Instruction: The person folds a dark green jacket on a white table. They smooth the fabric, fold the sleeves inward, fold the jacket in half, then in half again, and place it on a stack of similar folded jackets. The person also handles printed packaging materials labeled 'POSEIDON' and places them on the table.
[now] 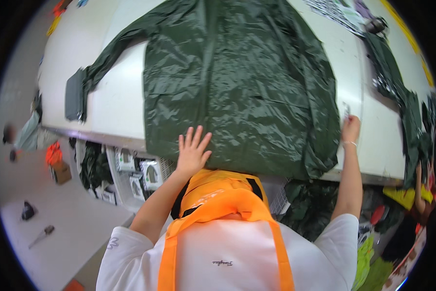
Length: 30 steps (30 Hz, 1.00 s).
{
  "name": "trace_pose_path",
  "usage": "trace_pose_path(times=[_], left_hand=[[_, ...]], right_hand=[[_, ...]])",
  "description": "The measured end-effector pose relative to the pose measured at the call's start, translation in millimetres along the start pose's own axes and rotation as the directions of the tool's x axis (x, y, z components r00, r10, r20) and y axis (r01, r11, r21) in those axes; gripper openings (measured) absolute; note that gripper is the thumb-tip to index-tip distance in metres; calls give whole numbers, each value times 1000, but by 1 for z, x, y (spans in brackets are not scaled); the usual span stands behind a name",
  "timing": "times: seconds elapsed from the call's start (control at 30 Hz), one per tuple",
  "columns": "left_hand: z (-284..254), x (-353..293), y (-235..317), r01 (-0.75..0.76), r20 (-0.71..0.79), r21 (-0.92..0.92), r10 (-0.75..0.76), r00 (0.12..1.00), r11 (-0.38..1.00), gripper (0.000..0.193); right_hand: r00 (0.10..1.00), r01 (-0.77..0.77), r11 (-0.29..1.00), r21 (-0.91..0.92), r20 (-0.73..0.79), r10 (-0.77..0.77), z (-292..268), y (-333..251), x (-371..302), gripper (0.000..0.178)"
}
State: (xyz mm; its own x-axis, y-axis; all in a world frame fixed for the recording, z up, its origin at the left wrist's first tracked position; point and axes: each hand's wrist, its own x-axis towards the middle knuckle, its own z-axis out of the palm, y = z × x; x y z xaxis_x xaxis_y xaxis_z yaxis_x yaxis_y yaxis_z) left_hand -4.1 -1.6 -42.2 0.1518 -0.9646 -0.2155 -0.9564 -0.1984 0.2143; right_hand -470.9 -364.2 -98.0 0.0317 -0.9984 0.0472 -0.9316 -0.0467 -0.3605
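Under my left hand (192,151), spread flat, lies the green raincoat (237,82); smoothing, I judge; right hand (350,128), grip unclear, touches the surface (116,104); folding needs both.

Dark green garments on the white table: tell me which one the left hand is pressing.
The large shiny dark green jacket spread flat mid-table; the left hand lies open on its near hem. The other dark green garment lies bunched along the table's right end, untouched.
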Motion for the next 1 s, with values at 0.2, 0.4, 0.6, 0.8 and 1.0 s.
trace_pose_path(times=[0.2,0.4,0.6,0.8,1.0], left_hand=[[-22,-1,-1,-34,109,-89,44,993,995,62],[-51,3,-33,-108,157,-304,162,974,947,60],[-75,60,-127,-287,-373,-226,190,908,931,34],[-91,131,-243,-289,-286,-233,219,933,928,57],[-93,201,-261,152,-7,-536,-185,983,830,25]], right_hand=[[961,-139,986,87,-226,156,16,10,67,26],[949,88,864,496,221,-224,-3,-337,-24,29],[668,573,762,303,367,-648,102,-469,-135,38],[793,390,898,202,422,-439,111,-487,-105,12],[881,71,963,261,437,-183,140,-482,-49,25]])
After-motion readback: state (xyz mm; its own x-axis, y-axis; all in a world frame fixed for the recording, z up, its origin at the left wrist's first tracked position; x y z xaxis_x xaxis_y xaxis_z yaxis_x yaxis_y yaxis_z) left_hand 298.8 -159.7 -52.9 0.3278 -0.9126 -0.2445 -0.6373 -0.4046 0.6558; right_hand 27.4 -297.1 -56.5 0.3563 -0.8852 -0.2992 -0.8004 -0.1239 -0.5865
